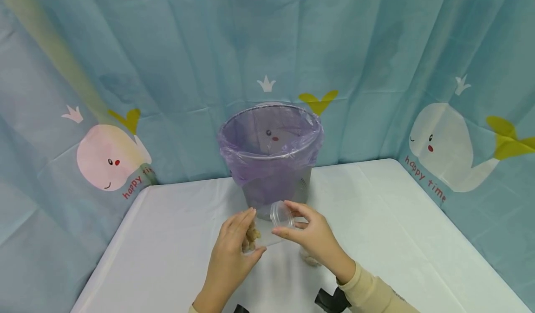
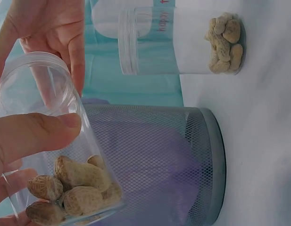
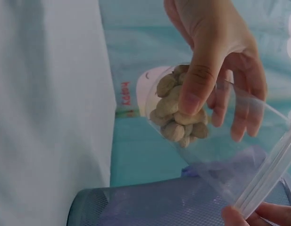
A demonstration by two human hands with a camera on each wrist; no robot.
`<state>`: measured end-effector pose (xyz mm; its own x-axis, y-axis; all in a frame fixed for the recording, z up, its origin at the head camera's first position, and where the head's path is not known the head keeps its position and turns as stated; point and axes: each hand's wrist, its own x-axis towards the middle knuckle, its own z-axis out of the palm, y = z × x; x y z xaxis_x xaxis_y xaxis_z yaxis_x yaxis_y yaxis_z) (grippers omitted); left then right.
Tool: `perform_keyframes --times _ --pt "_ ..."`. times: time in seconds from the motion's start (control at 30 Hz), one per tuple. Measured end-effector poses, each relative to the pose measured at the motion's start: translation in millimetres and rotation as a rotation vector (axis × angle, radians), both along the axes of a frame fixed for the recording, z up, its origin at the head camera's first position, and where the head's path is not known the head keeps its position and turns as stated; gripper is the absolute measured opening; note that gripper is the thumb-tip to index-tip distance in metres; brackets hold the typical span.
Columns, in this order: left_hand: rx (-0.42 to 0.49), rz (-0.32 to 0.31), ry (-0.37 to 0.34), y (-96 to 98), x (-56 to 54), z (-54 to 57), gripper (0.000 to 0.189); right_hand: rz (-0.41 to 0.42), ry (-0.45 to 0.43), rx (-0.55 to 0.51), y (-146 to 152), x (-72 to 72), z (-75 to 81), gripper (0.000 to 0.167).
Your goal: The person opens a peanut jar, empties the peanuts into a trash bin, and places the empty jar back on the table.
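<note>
My left hand (image 1: 229,247) grips a clear plastic jar (image 3: 220,155), its thumb across the side. The jar is tilted off the table, and several unshelled peanuts (image 2: 79,183) lie gathered at its bottom end. At the other end, my right hand (image 1: 313,229) holds the clear lid (image 1: 282,214) at the jar's mouth between thumb and fingers. A second clear jar (image 2: 154,44) stands upright with its top on and peanuts in the bottom; in the head view it is mostly hidden behind the right wrist.
A mesh waste bin (image 1: 276,187) lined with a purple bag (image 1: 234,164) stands at the back of the white-covered table (image 1: 376,220), just beyond the hands. A blue whale-print curtain (image 1: 188,71) surrounds the back and sides. Black straps (image 1: 332,300) show near the front edge.
</note>
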<state>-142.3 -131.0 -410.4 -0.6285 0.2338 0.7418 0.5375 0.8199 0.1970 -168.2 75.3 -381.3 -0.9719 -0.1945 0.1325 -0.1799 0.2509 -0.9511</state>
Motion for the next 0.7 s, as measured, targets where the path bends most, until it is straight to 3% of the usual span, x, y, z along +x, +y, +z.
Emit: perform_keyframes --times 0.43,0.7 --pt "0.031 0.012 -0.044 -2.2 3.8 -1.7 0.106 0.085 0.084 0.070 2.1 -2.0 1.8 0.076" --pt "0.024 0.007 -0.019 -1.5 2.3 -5.3 0.107 -0.004 0.039 0.081 -2.8 -2.1 5.0 0.076"
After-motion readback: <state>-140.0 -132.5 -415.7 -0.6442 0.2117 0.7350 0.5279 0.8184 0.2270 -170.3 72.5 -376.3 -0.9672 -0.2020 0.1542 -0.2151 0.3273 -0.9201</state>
